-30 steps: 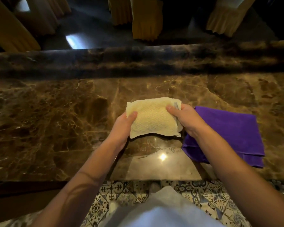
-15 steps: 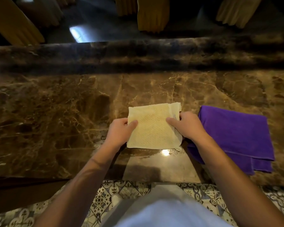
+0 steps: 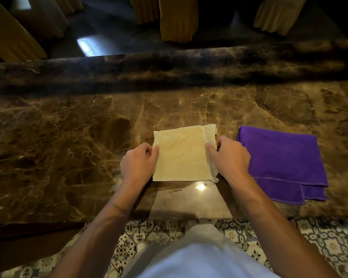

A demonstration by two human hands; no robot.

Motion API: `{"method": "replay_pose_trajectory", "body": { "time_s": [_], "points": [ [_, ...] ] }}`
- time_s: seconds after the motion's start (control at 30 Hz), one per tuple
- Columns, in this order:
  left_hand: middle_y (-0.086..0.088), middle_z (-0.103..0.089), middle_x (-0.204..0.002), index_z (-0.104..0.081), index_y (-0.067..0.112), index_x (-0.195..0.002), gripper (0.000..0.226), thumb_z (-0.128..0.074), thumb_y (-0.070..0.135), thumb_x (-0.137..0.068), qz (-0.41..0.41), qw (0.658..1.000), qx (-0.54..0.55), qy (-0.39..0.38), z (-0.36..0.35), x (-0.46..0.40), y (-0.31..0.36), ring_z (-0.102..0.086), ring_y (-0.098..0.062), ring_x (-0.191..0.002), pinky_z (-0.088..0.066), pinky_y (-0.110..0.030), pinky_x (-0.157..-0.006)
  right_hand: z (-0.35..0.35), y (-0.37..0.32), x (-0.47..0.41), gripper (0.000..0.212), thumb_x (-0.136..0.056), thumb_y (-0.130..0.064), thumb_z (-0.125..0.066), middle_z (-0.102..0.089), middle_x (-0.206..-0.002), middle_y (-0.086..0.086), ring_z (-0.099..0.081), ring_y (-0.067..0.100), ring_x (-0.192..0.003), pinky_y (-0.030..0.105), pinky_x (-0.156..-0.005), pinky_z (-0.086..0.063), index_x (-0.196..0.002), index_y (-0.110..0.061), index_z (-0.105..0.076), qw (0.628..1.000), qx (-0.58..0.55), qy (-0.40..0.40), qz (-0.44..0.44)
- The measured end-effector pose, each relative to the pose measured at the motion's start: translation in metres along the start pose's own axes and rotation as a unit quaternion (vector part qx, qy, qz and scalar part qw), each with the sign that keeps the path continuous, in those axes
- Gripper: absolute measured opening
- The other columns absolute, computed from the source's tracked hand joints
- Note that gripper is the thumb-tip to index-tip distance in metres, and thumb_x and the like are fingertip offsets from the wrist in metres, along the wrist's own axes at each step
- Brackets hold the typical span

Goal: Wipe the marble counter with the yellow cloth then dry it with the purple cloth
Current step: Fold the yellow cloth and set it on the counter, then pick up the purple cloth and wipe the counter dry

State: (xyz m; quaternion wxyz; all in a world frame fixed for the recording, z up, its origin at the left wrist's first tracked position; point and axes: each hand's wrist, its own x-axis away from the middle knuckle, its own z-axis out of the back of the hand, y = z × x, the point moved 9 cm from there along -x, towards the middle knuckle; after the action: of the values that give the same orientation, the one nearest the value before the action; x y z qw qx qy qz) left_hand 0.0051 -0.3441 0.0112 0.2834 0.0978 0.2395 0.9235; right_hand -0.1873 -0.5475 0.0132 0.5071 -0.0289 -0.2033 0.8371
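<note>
Glossy brown veined marble counter [image 3: 68, 157] fills pretty much the whole view, patterned floor tiles [image 3: 319, 241] below at 6 o'clock. Folded yellow waffle-weave cloth [image 3: 181, 155] lies flat dead centre, and the folded purple microfibre cloth [image 3: 285, 161] sits just beside it at 3 o'clock. Left hand [image 3: 139, 163] pinches the yellow one's left edge, right hand [image 3: 229, 157] pinches its right edge. Looks soft, light and floppy, so probably better to press a flat palm on the middle than drag it by the edges.
</note>
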Motion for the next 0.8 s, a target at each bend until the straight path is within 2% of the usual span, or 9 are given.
{"method": "replay_pose_trajectory", "body": {
  "time_s": [0.1,0.2,0.27,0.37,0.47,0.53,0.6,0.73,0.8],
  "points": [
    [0.008,-0.060,-0.060,-0.064,0.023,-0.074,0.036,-0.057,0.048,-0.099,-0.020,0.999,-0.036,-0.009,0.000,0.002,0.002,-0.058,-0.010,-0.054,-0.051,-0.030,-0.059,-0.001,-0.003,0.001,0.038,-0.098,-0.050,-0.054,-0.072,-0.096,0.005,-0.066,0.026,-0.085,0.037,-0.071,-0.050,-0.106,-0.015,-0.067,1.000,0.015,0.002,0.006],
    [0.007,-0.061,-0.060,-0.060,0.023,-0.072,0.037,-0.056,0.048,-0.099,-0.024,0.997,-0.076,-0.019,0.000,0.000,0.006,-0.059,-0.012,-0.055,-0.050,-0.033,-0.065,0.000,-0.005,0.002,0.044,-0.097,-0.054,-0.051,-0.073,-0.101,0.006,-0.068,0.028,-0.091,0.039,-0.075,-0.054,-0.109,-0.015,-0.066,0.999,0.023,-0.027,0.005],
    [0.009,-0.059,-0.060,-0.058,0.024,-0.071,0.036,-0.057,0.047,-0.099,-0.035,0.995,-0.090,0.006,0.007,-0.001,0.014,-0.057,-0.011,-0.054,-0.051,-0.033,-0.064,0.014,0.000,0.006,0.048,-0.096,-0.060,-0.050,-0.074,-0.103,0.004,-0.068,0.028,-0.097,0.038,-0.077,-0.052,-0.117,-0.020,-0.066,0.999,-0.002,-0.034,0.000],
    [0.008,-0.059,-0.066,-0.064,0.020,-0.078,0.029,-0.061,0.040,-0.099,-0.082,0.991,-0.055,0.088,0.024,0.000,0.033,-0.054,-0.009,-0.055,-0.048,-0.031,-0.057,0.055,0.027,0.010,0.048,-0.092,-0.064,-0.050,-0.074,-0.098,-0.001,-0.067,0.028,-0.101,0.039,-0.081,-0.052,-0.118,-0.027,-0.069,0.997,-0.072,0.002,-0.022],
    [0.006,-0.063,-0.074,-0.072,0.014,-0.090,0.029,-0.058,0.036,-0.101,-0.126,0.987,0.021,0.101,0.023,0.001,0.063,-0.054,-0.005,-0.060,-0.045,-0.026,-0.058,0.096,0.083,0.009,0.045,-0.092,-0.063,-0.052,-0.072,-0.088,0.000,-0.067,0.033,-0.102,0.038,-0.077,-0.048,-0.106,-0.026,-0.074,0.991,-0.097,0.060,-0.075],
    [0.005,-0.069,-0.078,-0.076,0.014,-0.098,0.033,-0.054,0.038,-0.103,-0.131,0.988,0.072,0.050,0.006,-0.001,0.086,-0.062,-0.007,-0.066,-0.053,-0.031,-0.065,0.116,0.131,0.009,0.046,-0.093,-0.062,-0.053,-0.076,-0.096,0.011,-0.068,0.039,-0.104,0.040,-0.080,-0.049,-0.104,-0.022,-0.074,0.984,-0.085,0.100,-0.122],
    [0.005,-0.074,-0.079,-0.078,0.018,-0.098,0.035,-0.052,0.040,-0.103,-0.124,0.987,0.101,-0.016,-0.019,-0.002,0.112,-0.067,-0.012,-0.072,-0.057,-0.035,-0.070,0.129,0.179,0.009,0.049,-0.094,-0.060,-0.053,-0.076,-0.106,0.020,-0.067,0.042,-0.105,0.042,-0.083,-0.050,-0.106,-0.017,-0.073,0.977,-0.052,0.122,-0.169],
    [-0.001,-0.074,-0.071,-0.077,0.015,-0.080,0.042,-0.051,0.040,-0.101,-0.155,0.978,0.095,-0.101,-0.064,0.003,0.174,-0.067,-0.017,-0.069,-0.046,-0.029,-0.063,0.133,0.246,0.008,0.060,-0.094,-0.065,-0.048,-0.073,-0.113,0.025,-0.066,0.043,-0.110,0.044,-0.087,-0.050,-0.109,-0.012,-0.072,0.969,-0.008,0.089,-0.230],
    [-0.009,-0.074,-0.068,-0.072,0.010,-0.072,0.049,-0.049,0.043,-0.100,-0.136,0.973,0.082,-0.169,-0.090,0.001,0.192,-0.070,-0.025,-0.065,-0.053,-0.032,-0.063,0.127,0.261,0.007,0.065,-0.093,-0.070,-0.045,-0.073,-0.113,0.025,-0.067,0.042,-0.110,0.043,-0.087,-0.050,-0.106,-0.013,-0.073,0.969,-0.004,0.063,-0.238]
  ]
}}
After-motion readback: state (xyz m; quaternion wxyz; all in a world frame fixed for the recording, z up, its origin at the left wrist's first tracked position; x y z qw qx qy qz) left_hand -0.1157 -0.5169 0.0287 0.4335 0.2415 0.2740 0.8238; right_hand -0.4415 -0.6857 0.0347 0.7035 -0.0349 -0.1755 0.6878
